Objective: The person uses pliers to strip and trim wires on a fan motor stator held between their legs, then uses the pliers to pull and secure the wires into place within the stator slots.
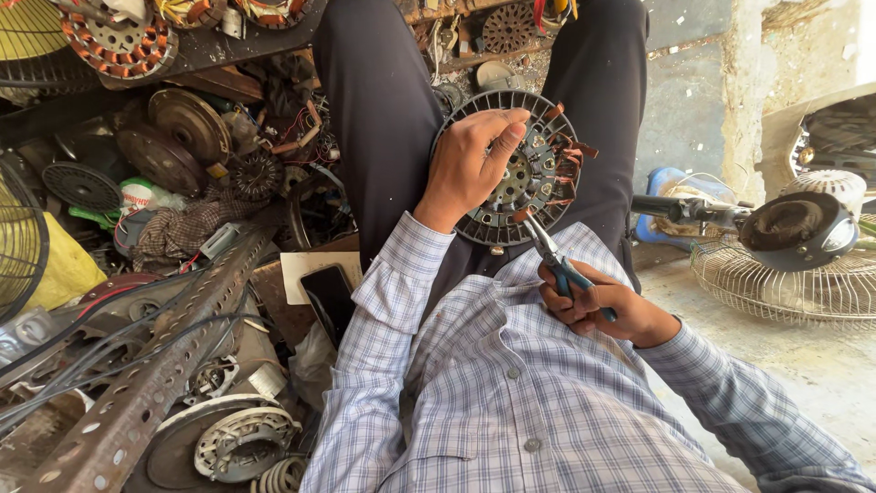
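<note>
Copper windings ring the fan motor stator (525,173), which we see resting on the lap, face tilted up toward us. The left hand (470,169) grips its upper-left rim; the right hand (593,306), clenched on blue-handled pliers (552,256), sits below it. The pliers' long axis runs up-left into the stator's lower edge. A slip could snap wire or jab the left hand.
</note>
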